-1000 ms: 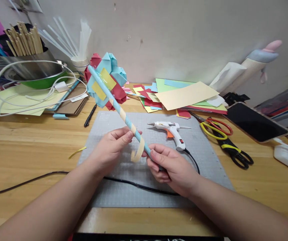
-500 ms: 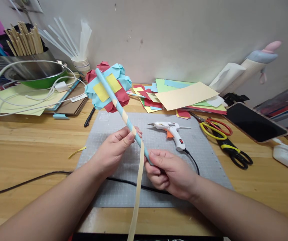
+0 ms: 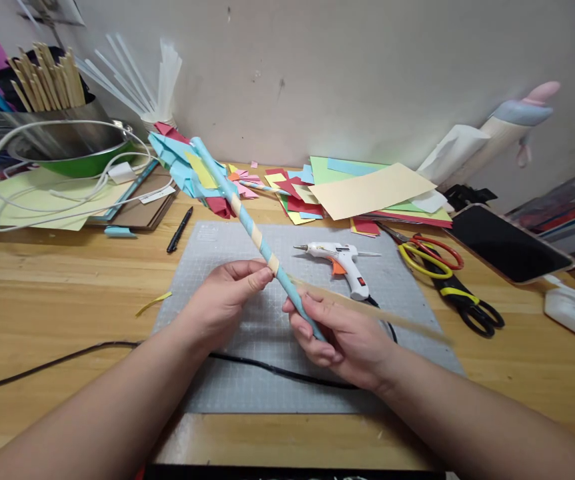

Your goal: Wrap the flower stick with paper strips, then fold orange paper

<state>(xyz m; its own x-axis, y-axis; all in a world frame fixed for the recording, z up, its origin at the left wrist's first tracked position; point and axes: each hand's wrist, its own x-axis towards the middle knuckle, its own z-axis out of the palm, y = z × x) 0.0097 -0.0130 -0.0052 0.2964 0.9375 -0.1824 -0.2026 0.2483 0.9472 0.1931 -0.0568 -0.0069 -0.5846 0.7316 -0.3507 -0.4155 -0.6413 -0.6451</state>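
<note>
Swung rightward, cream strip (image 3: 367, 310) trails; both hands' grip holds blue stick (image 3: 262, 250).

Setting: home craft corner.
Surface: wooden surface (image 3: 57, 293) with grey gridded cutting mat (image 3: 247, 373).
Evidence: white hot glue gun (image 3: 340, 260), loose coloured paper sheets (image 3: 367, 190), red-and-yellow-handled scissors (image 3: 430, 257), wooden sticks in a steel pot (image 3: 47, 83).

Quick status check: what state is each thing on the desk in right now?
blue stick: tilted, held by both hands, partly wrapped
cream strip: loose end trailing right
left hand: pinching the wrap
right hand: gripping the stick's lower end
glue gun: lying on mat, corded
scissors: closed, lying flat
</note>
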